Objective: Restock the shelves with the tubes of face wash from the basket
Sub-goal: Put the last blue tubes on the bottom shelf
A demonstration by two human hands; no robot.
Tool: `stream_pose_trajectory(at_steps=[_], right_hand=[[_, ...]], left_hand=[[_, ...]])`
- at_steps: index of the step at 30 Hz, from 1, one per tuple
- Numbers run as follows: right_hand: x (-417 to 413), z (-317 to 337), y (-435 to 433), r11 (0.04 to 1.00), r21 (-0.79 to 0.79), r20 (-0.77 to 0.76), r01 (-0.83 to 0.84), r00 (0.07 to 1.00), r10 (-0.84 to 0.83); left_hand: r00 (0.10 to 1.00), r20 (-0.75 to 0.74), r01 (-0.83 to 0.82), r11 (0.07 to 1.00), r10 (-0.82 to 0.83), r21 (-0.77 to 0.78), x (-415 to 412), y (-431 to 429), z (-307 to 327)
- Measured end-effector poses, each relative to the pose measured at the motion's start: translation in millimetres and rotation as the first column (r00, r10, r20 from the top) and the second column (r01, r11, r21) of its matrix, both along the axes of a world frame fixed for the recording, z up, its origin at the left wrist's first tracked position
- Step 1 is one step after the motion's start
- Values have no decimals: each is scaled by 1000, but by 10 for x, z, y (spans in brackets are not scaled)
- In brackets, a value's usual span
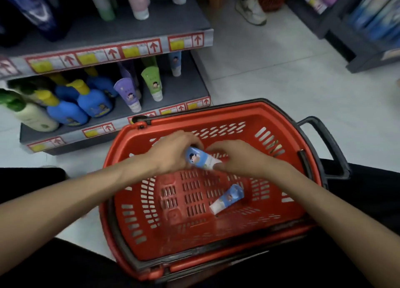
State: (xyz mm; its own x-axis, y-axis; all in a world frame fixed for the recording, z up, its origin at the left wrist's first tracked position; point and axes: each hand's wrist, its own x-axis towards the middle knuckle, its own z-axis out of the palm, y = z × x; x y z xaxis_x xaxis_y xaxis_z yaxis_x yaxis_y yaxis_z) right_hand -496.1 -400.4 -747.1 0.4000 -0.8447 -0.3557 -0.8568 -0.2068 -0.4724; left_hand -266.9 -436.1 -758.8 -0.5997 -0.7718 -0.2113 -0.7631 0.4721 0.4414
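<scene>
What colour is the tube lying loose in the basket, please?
The tube is blue with a white cap; head view.

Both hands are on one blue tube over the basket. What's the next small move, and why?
Probably let the right hand release and lift the blue white-capped face wash tube with the left hand towards the grey lower shelf, where a matching blue tube stands. Both hands grip it above the red plastic basket; a second blue tube lies inside.

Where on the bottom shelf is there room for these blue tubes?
Bare shelf lies right of the green tube, in front of the standing blue tube, to the shelf's end. A slimmer gap sits between green tube and purple tube. The left is crowded with blue bottles.
</scene>
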Motion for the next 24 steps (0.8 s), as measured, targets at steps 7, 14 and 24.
stream_pose_trajectory(at_steps=[7,14,24], right_hand=[[182,684,59,977,-161,194,143,975,-110],[139,1227,-92,938,-22,422,347,854,-306],[323,869,-7,823,101,599,560,626,-499]], left_hand=[[962,-262,35,982,-84,-187,237,9,830],[668,-564,-381,874,485,301,392,-12,1172],[306,-559,-213,628,771,749,-41,218,909]])
